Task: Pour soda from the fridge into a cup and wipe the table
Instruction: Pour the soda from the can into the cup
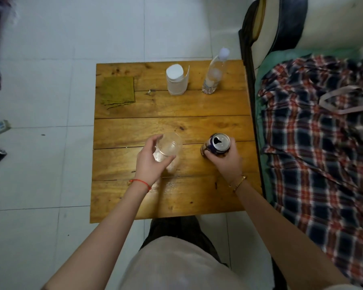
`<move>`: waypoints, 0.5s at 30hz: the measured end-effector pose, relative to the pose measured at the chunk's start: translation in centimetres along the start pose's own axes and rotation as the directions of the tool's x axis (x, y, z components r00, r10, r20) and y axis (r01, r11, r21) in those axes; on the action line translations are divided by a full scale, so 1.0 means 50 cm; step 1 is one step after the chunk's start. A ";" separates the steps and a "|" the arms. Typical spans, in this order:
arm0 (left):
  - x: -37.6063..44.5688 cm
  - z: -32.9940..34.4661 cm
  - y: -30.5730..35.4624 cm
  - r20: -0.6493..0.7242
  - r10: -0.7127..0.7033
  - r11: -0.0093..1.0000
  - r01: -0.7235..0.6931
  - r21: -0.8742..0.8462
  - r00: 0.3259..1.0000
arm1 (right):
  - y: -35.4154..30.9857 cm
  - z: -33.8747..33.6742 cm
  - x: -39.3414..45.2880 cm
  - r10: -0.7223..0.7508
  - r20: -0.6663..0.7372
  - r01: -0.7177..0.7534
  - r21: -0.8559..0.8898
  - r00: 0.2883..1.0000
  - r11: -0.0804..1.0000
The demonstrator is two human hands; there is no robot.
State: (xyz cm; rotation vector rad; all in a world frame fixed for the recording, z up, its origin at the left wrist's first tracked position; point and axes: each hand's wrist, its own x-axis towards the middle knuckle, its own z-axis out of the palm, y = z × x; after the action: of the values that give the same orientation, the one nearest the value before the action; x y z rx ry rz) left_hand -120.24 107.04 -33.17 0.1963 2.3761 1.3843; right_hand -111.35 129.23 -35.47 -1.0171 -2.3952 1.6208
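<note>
The left hand is curling its fingers and thumb around a clear plastic cup, which is tilting with its mouth turned up toward the camera; whether its base is touching the wood cannot be told. The cup looks empty. A red string is circling that wrist, and the bare forearm is reaching in from the near left, crossing the table's near edge.

To the right of it, well apart, the right hand is gripping a dark blue soda can from behind, fingers wrapping its side. The can is standing on the wooden table, its top already opened. A thin gold bracelet is sitting on this wrist, and the forearm is coming in over the table's near right corner.

Between the two hands bare planks are lying open, and a wide band of bare wood is stretching beyond them. The can is sitting near the table's right edge, where a bed with a plaid cloth is pressing close.

Farther beyond the hands, a white-capped jar and a clear water bottle are standing near the far edge. Beyond the left hand, a folded green cloth is lying flat near the far left corner. Tiled floor is surrounding the left and far sides.
</note>
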 end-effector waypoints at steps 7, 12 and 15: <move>-0.056 -0.057 0.098 0.029 0.049 0.997 -0.047 -0.062 0.998 | -0.159 -0.085 -0.073 -0.174 0.067 0.178 -0.058 0.982 0.982; -0.103 -0.089 0.143 0.031 0.070 0.993 -0.067 -0.093 0.997 | -0.247 -0.130 -0.117 -0.281 0.100 0.290 -0.097 0.955 0.952; -0.126 -0.104 0.161 0.032 0.112 0.990 -0.108 -0.088 0.993 | -0.291 -0.153 -0.137 -0.327 0.188 0.356 -0.150 0.926 0.922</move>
State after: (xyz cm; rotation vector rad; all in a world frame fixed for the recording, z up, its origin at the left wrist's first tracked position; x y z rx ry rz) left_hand -117.05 104.99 -22.34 0.3310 2.3005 1.5166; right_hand -109.84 128.29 -17.77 -0.4571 -2.6769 1.4268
